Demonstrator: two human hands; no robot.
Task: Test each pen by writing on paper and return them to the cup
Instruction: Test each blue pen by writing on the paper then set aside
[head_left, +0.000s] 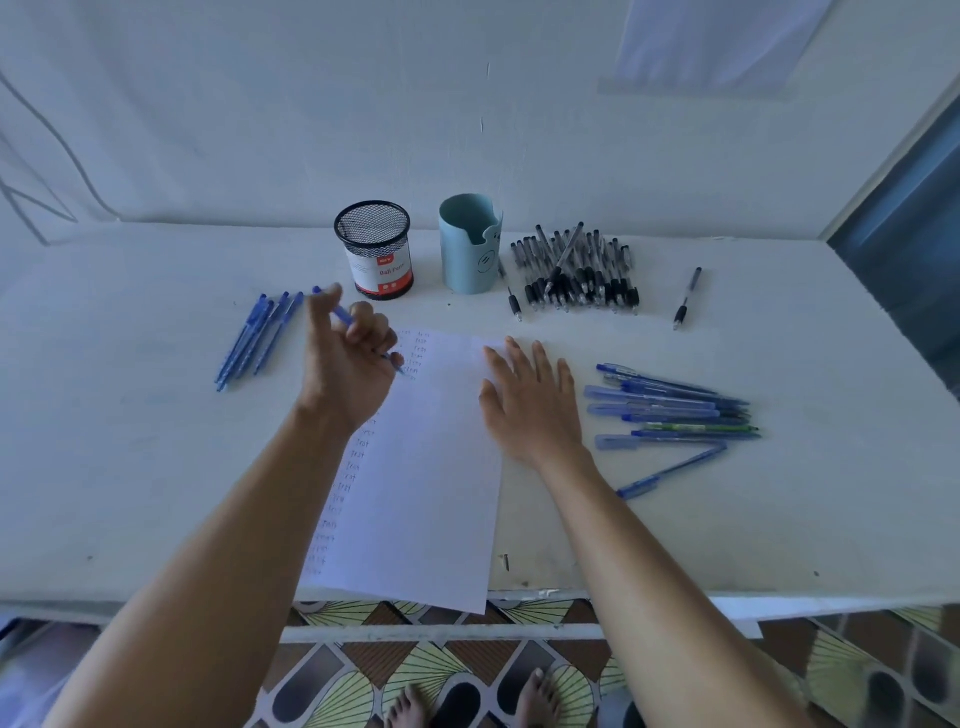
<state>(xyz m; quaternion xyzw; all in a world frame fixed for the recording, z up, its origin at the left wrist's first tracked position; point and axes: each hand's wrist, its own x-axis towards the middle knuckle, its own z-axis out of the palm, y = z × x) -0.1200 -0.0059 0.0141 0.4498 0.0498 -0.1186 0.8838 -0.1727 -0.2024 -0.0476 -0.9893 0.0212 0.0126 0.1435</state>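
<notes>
Nearest the body, the paper hangs its front edge over the desk. If the right hand lifts, a writing stroke could probably drag the sheet off. That hand lies flat on the sheet's right edge with its fingers spread. The left hand holds one blue pen, its fingers curled round the barrel and the tip at the upper left column of written words.

About five blue pens lie to the left and about nine more to the right, one of them green. Mixing these two groups would lose track of which pens are tested.

Farther back stand two cups, one mesh cup and one blue cup, with no pen showing in either. Beside them is a black pile too dense to count, plus two strays.
</notes>
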